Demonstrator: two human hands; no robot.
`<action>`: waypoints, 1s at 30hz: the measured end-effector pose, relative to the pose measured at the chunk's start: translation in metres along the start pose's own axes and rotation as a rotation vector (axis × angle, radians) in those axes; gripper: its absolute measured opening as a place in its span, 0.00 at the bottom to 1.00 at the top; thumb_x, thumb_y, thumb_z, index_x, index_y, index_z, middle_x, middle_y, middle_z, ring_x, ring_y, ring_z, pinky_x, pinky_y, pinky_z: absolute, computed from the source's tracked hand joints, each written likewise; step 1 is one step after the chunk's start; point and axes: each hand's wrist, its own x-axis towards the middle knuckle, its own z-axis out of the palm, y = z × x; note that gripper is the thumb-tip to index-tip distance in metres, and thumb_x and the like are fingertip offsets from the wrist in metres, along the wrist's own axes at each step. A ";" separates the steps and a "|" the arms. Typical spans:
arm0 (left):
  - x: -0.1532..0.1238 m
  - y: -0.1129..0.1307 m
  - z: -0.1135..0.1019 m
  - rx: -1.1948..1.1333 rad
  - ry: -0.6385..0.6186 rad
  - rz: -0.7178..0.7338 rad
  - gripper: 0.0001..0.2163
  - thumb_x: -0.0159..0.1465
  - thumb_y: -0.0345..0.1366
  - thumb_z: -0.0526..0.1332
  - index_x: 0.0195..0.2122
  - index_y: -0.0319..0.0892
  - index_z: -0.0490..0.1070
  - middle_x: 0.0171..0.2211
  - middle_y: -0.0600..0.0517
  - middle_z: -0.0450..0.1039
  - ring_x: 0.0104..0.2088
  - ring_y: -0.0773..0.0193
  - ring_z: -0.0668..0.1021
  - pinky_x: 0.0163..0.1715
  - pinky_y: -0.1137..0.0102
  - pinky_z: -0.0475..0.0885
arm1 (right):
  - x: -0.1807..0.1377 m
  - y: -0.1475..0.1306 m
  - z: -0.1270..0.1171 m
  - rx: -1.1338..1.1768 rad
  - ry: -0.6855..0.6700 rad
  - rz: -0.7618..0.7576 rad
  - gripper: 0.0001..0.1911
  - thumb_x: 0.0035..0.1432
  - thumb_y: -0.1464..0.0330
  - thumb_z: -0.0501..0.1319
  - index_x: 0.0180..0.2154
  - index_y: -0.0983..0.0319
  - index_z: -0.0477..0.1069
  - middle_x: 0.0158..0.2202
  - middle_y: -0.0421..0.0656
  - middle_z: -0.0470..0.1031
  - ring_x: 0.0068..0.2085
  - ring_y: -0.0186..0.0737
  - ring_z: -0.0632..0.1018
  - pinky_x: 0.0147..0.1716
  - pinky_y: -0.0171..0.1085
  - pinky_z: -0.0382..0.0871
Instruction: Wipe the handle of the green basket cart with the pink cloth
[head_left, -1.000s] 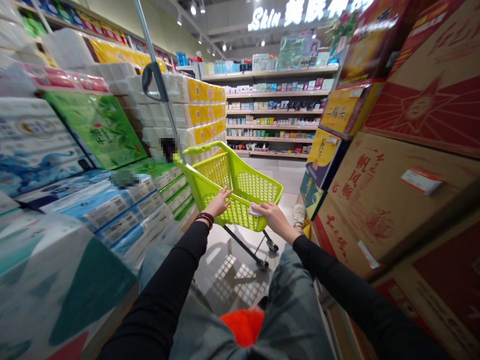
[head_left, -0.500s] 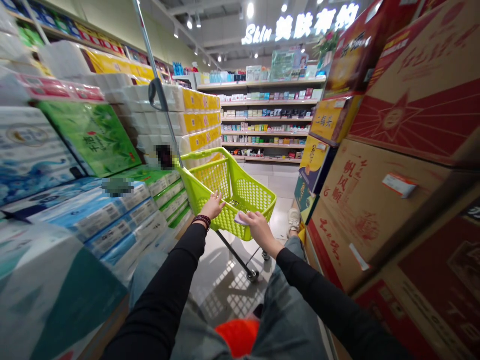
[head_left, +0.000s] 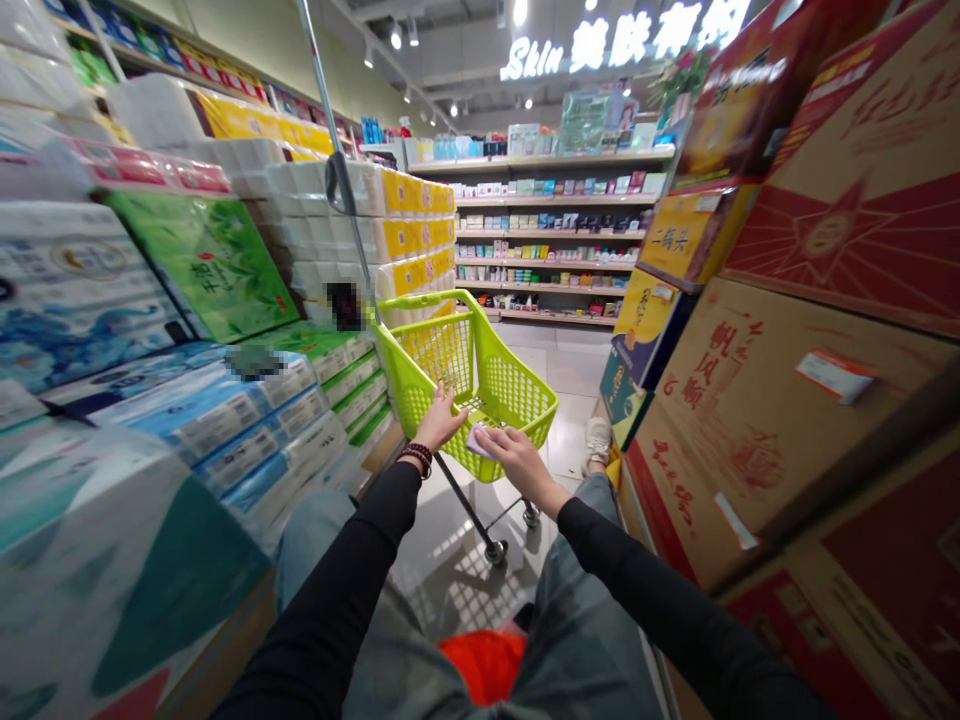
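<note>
A lime-green shopping cart basket [head_left: 516, 393] with lattice sides stands in front of me, on a metal frame with small wheels. My left hand [head_left: 439, 420], with a beaded bracelet at the wrist, lies at the near rim, fingers stretched out and apart; it holds nothing. Just to its right, my right hand [head_left: 517, 462] presses a small pale lilac cloth [head_left: 477, 441] against the same rim. Its fingers are bent over the cloth and hide part of it.
Tissue packs [head_left: 217, 265] and paper roll bundles [head_left: 360, 190] are stacked on the left. Cardboard cartons [head_left: 742, 400] rise close on the right. Shelves of small goods [head_left: 551, 200] stand behind the cart. A red-orange object [head_left: 484, 665] sits between my legs.
The scene has shifted slightly right in view, and the cart appears turned a little. My left hand's fingers have lifted somewhat at the rim. The right hand keeps the cloth on the rim.
</note>
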 end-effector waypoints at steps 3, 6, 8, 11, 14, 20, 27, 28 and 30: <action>0.002 0.007 0.001 -0.020 -0.005 -0.021 0.32 0.71 0.46 0.60 0.73 0.37 0.60 0.79 0.39 0.43 0.78 0.48 0.50 0.73 0.62 0.56 | -0.013 0.016 -0.008 0.011 -0.001 -0.052 0.29 0.72 0.77 0.52 0.70 0.57 0.66 0.65 0.49 0.73 0.55 0.49 0.73 0.60 0.48 0.69; 0.003 0.015 0.002 -0.045 -0.006 -0.036 0.28 0.70 0.43 0.61 0.70 0.41 0.67 0.79 0.43 0.46 0.78 0.46 0.50 0.73 0.59 0.57 | -0.006 0.014 -0.004 -0.014 -0.012 -0.005 0.28 0.73 0.76 0.53 0.70 0.57 0.66 0.61 0.50 0.76 0.53 0.48 0.73 0.57 0.47 0.70; 0.002 0.018 0.001 -0.068 -0.007 -0.045 0.25 0.70 0.41 0.61 0.67 0.43 0.72 0.79 0.45 0.45 0.78 0.45 0.50 0.74 0.59 0.56 | 0.004 0.007 0.006 -0.054 -0.016 0.046 0.27 0.73 0.74 0.54 0.69 0.55 0.69 0.57 0.51 0.78 0.51 0.49 0.74 0.55 0.47 0.70; -0.002 0.018 -0.002 -0.113 -0.009 -0.045 0.19 0.69 0.41 0.62 0.58 0.42 0.79 0.79 0.45 0.44 0.78 0.45 0.49 0.75 0.59 0.53 | 0.010 0.003 0.018 -0.093 0.029 0.044 0.23 0.73 0.73 0.57 0.63 0.52 0.76 0.56 0.51 0.78 0.50 0.49 0.74 0.52 0.48 0.71; -0.004 0.017 -0.002 -0.142 -0.007 -0.033 0.15 0.68 0.42 0.63 0.50 0.40 0.82 0.79 0.43 0.44 0.78 0.42 0.48 0.75 0.58 0.53 | 0.003 0.016 0.017 -0.070 0.067 -0.106 0.22 0.72 0.75 0.57 0.61 0.53 0.77 0.58 0.50 0.77 0.50 0.48 0.75 0.53 0.48 0.73; 0.000 0.024 0.007 -0.157 0.014 -0.058 0.11 0.65 0.39 0.66 0.43 0.39 0.82 0.79 0.44 0.44 0.78 0.42 0.49 0.74 0.61 0.53 | -0.015 0.055 -0.011 0.070 0.059 -0.288 0.22 0.72 0.75 0.57 0.59 0.53 0.78 0.61 0.47 0.77 0.56 0.46 0.77 0.58 0.47 0.75; 0.002 0.019 0.007 -0.157 -0.003 -0.047 0.10 0.66 0.38 0.65 0.40 0.38 0.83 0.80 0.45 0.41 0.78 0.39 0.47 0.75 0.58 0.55 | -0.017 0.084 -0.017 0.356 0.162 -0.010 0.18 0.63 0.80 0.59 0.37 0.56 0.84 0.50 0.44 0.85 0.50 0.43 0.82 0.52 0.43 0.75; 0.003 0.018 0.007 -0.159 -0.008 -0.038 0.09 0.66 0.38 0.65 0.39 0.38 0.83 0.80 0.45 0.41 0.78 0.39 0.46 0.75 0.57 0.55 | -0.015 0.082 -0.016 0.368 0.162 0.033 0.18 0.60 0.82 0.59 0.35 0.57 0.83 0.48 0.44 0.85 0.48 0.44 0.82 0.51 0.42 0.75; 0.003 0.015 0.005 -0.157 -0.014 -0.011 0.09 0.66 0.37 0.64 0.38 0.38 0.83 0.79 0.46 0.43 0.78 0.38 0.45 0.76 0.56 0.52 | -0.009 0.069 -0.013 0.390 0.152 0.085 0.21 0.54 0.85 0.57 0.32 0.58 0.82 0.45 0.43 0.86 0.46 0.43 0.82 0.49 0.41 0.74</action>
